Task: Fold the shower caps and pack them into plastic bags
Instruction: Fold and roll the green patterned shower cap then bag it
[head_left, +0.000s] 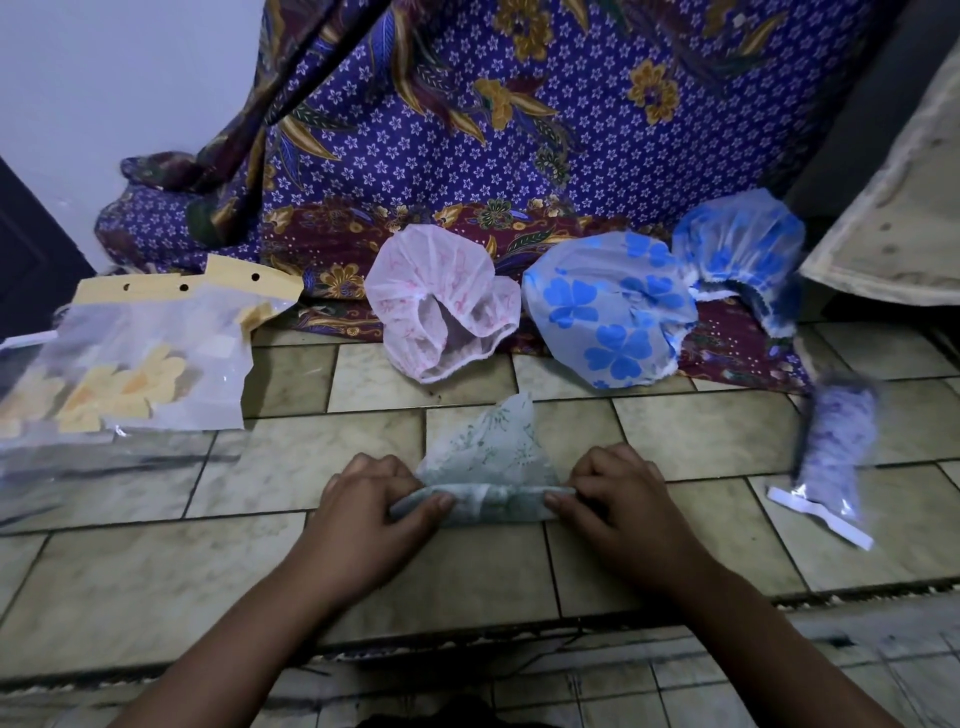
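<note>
Green shower cap (485, 467) roll pinched between left hand (374, 506) and right hand (618, 499) fingers.

Left hand (366, 512): bare. Right hand (626, 506): bare. Thumbnails (445, 502) at the grip: short and plain, so far as the dim light shows. Behind the grip, left forearm (234, 639) and right forearm (769, 634): bare down to the frame edge. Well behind the grip, between the forearms: a dark patch (431, 719), possibly clothing, which cannot be identified.
</note>
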